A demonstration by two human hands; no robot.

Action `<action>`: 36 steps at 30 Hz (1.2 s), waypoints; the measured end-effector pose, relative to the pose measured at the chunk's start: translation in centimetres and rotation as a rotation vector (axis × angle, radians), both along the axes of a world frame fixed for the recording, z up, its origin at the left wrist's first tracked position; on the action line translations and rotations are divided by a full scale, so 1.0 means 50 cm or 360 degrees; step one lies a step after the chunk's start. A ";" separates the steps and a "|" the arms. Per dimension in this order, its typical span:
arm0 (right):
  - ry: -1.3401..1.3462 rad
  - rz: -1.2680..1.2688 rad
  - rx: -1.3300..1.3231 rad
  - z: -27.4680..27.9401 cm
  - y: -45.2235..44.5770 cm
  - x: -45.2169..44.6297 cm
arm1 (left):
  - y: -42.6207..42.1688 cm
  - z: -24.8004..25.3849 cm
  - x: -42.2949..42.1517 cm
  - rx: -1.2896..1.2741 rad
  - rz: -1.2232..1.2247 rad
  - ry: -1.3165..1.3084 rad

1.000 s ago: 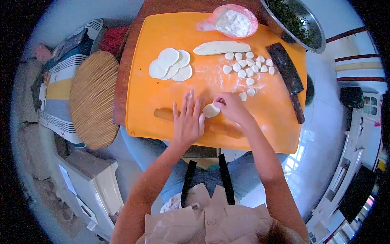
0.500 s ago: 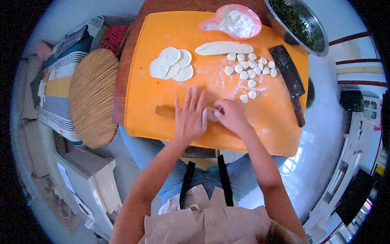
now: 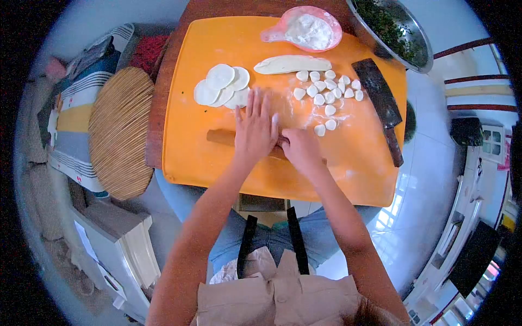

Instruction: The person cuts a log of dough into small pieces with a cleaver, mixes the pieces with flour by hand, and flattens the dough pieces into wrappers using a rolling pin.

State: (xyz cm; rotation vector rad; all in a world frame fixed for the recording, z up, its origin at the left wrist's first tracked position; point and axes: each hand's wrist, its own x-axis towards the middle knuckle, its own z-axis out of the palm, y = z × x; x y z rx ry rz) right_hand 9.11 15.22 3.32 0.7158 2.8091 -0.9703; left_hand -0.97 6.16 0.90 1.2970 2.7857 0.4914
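Observation:
My left hand (image 3: 255,127) lies flat with fingers spread on a wooden rolling pin (image 3: 219,136), which rests on the orange board (image 3: 185,155). Beside it my right hand (image 3: 300,146) is closed in a pinch near the pin; what its fingers hold is hidden. The dough round between the hands cannot be made out. Several thin dough wrappers (image 3: 206,92) overlap at the board's left. A dough log (image 3: 288,64) and several small dough pieces (image 3: 330,110) lie farther back. At the right is a dark cleaver (image 3: 378,92).
A pink scoop of flour (image 3: 310,31) sits at the board's back edge. Behind the right corner stands a metal bowl (image 3: 427,51) with chopped greens. A round woven mat (image 3: 120,133) is left of the wooden table (image 3: 157,108).
My left hand has pushed forward, its fingertips now reaching the nearest wrapper. The dough round seen earlier between my hands is now hidden. My right hand stays in a pinch.

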 end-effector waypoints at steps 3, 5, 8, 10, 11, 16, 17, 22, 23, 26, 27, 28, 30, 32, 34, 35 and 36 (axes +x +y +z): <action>0.0190 -0.0079 -0.0083 -0.044 0.023 0.004 | -0.032 0.008 0.032 -0.0062 -0.0006 -0.0005; 0.0385 -0.0287 -0.0336 -0.071 0.021 0.024 | -0.086 0.021 0.067 -0.0207 -0.0098 0.0028; 0.0564 -0.0233 -0.0316 -0.040 -0.010 0.033 | -0.110 0.023 0.075 -0.0287 -0.0198 0.0056; 0.0220 -0.0158 -0.0154 -0.021 -0.012 0.020 | -0.046 0.028 0.036 -0.0172 -0.0167 0.0078; 0.0075 -0.0145 -0.0132 -0.017 -0.007 0.006 | -0.020 0.018 0.019 -0.0083 -0.0094 0.0023; 0.0176 -0.0294 -0.0410 -0.030 0.019 -0.006 | -0.056 0.014 0.053 -0.0157 -0.0032 0.0015; 0.0286 -0.0343 -0.0431 -0.038 0.013 0.000 | -0.083 0.018 0.068 -0.0214 -0.0090 0.0007; 0.0007 -0.0114 -0.0183 -0.003 -0.014 0.002 | -0.049 0.025 0.038 -0.0094 -0.0154 0.0029; 0.0021 -0.0090 -0.0099 -0.006 -0.006 -0.005 | -0.018 0.020 0.012 0.0040 -0.0105 0.0067; 0.0135 -0.0109 -0.0060 -0.023 0.014 -0.013 | 0.002 0.003 0.005 0.0030 0.0086 -0.0058; 0.0225 -0.0179 -0.0193 -0.029 0.021 -0.009 | -0.023 0.010 0.023 -0.0111 -0.0009 -0.0052; 0.0320 -0.0250 -0.0331 -0.036 0.025 -0.006 | -0.072 0.023 0.059 -0.0256 -0.0106 -0.0040; 0.0373 -0.0300 -0.0381 -0.041 0.013 0.011 | -0.113 0.024 0.076 -0.0390 -0.0224 -0.0047; 0.0236 -0.0269 -0.0469 -0.024 0.000 0.022 | -0.127 0.014 0.083 -0.0357 -0.0256 -0.0095; 0.0135 -0.0084 -0.0182 -0.013 -0.003 0.013 | -0.061 0.020 0.040 -0.0068 -0.0158 -0.0045; 0.0091 -0.0002 -0.0037 -0.009 0.000 0.006 | -0.029 0.023 0.018 0.0078 -0.0118 -0.0015; 0.0089 -0.0007 -0.0027 -0.018 0.008 0.002 | -0.019 0.015 0.015 0.0088 -0.0066 -0.0031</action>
